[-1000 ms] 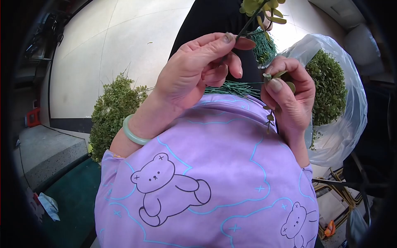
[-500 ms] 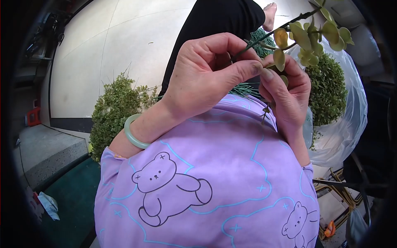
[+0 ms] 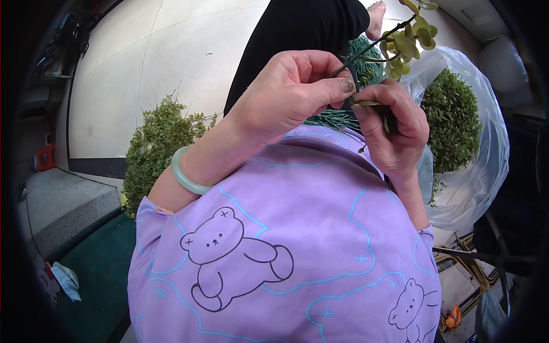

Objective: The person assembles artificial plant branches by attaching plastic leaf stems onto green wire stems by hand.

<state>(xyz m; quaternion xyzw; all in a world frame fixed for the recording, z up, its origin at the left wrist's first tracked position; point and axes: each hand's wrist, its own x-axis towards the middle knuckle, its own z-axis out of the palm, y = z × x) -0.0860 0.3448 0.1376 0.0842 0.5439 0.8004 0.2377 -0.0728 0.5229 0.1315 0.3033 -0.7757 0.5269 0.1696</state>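
Note:
My left hand (image 3: 300, 86) is closed, pinching the dark green stem of a leafy sprig (image 3: 373, 44) between thumb and fingers. Yellow-green rounded leaves (image 3: 407, 43) sit at the sprig's upper right end. Close beside it, my right hand (image 3: 397, 127) is also closed, with a small leafy offshoot (image 3: 374, 104) between thumb and index finger. Whether that offshoot joins the stem in my left hand is hidden by the fingertips. Below the hands, thin green stems (image 3: 334, 119) lie across my lap.
A bushy heap of greenery (image 3: 157, 143) stands at my left. At my right, another leafy bunch (image 3: 454, 120) sits in a clear plastic bag (image 3: 493, 143). More green strands (image 3: 366, 64) lie beyond my hands. A grey step (image 3: 74, 200) is at the far left.
The sprig has shifted left and up, its leafy end swinging closer to my hands. My fingertips have moved slightly apart, and the right hand has moved a little left.

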